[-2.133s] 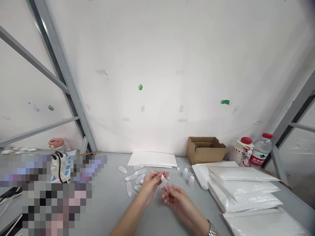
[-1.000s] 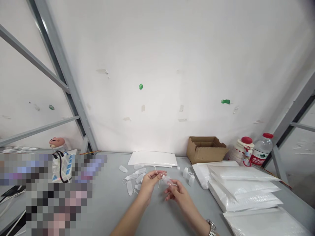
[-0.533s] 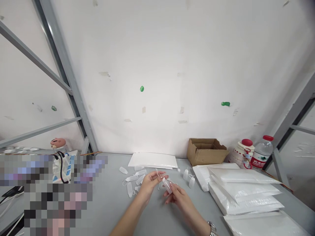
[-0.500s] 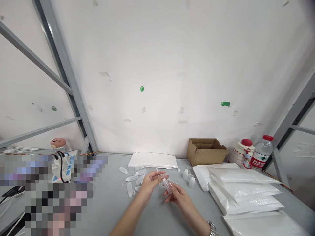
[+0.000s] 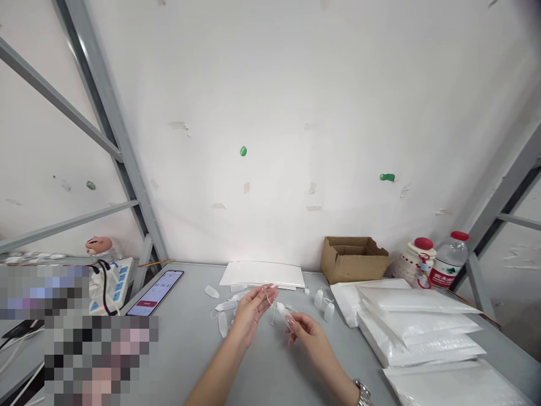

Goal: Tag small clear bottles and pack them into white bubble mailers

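Both my hands hover over the grey table [image 5: 270, 378], close together. My left hand [image 5: 249, 313] has its fingers stretched upward and pinches a thin white cord. My right hand [image 5: 305, 331] pinches a small clear plastic bottle [image 5: 282, 309] at its lower end; the cord hangs from the bottle. Several more small clear bottles [image 5: 224, 316] lie on the table just left of my left hand. Two small bottles [image 5: 323, 301] stand upright to the right of my hands.
White padded envelopes [image 5: 418, 332] are stacked at the right. A flat white stack [image 5: 264, 274] lies by the wall, beside an open cardboard box [image 5: 353, 256], a red-capped jar [image 5: 416, 259] and a water bottle [image 5: 450, 259]. A phone [image 5: 157, 285] and power strip [image 5: 112, 279] sit left.
My left hand has opened its fingers upward and lifted slightly, and my right hand with the bottle has drawn a little apart from it. The phone at the left now shows.
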### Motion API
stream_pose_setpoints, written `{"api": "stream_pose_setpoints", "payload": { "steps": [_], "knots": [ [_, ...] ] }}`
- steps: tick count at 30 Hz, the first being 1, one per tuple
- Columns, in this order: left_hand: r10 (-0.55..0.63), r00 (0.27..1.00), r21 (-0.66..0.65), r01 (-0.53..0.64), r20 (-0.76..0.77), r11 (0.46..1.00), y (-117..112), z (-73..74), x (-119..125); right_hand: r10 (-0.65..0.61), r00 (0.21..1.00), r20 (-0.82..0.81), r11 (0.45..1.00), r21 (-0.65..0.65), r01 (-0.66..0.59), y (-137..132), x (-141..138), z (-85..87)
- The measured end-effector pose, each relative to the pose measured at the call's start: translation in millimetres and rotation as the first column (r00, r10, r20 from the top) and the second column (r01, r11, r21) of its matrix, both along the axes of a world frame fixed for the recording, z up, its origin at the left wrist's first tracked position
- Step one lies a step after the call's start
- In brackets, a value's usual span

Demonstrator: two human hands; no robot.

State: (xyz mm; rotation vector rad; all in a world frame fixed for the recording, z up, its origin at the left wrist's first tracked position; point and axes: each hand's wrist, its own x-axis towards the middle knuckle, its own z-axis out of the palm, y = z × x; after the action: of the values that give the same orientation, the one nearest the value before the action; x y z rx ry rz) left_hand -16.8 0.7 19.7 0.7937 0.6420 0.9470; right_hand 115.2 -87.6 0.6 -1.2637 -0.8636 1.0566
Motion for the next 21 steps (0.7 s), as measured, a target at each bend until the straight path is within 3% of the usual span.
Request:
{"api": "stream_pose_setpoints", "payload": {
  "steps": [10, 21],
  "knots": [
    [-0.112, 0.980, 0.182, 0.141, -0.162, 0.973, -4.5, 3.8, 1.5, -0.039, 0.975, 0.218, 0.996, 0.084, 0.021, -7.7, -1.3, 1.0],
    [-0.116, 0.970, 0.222, 0.165, -0.216, 0.961, -4.2, 4.7, 0.9, -0.039, 0.938, 0.345, 0.996, 0.093, 0.007, -10.5, -0.3, 3.9]
  ]
}}
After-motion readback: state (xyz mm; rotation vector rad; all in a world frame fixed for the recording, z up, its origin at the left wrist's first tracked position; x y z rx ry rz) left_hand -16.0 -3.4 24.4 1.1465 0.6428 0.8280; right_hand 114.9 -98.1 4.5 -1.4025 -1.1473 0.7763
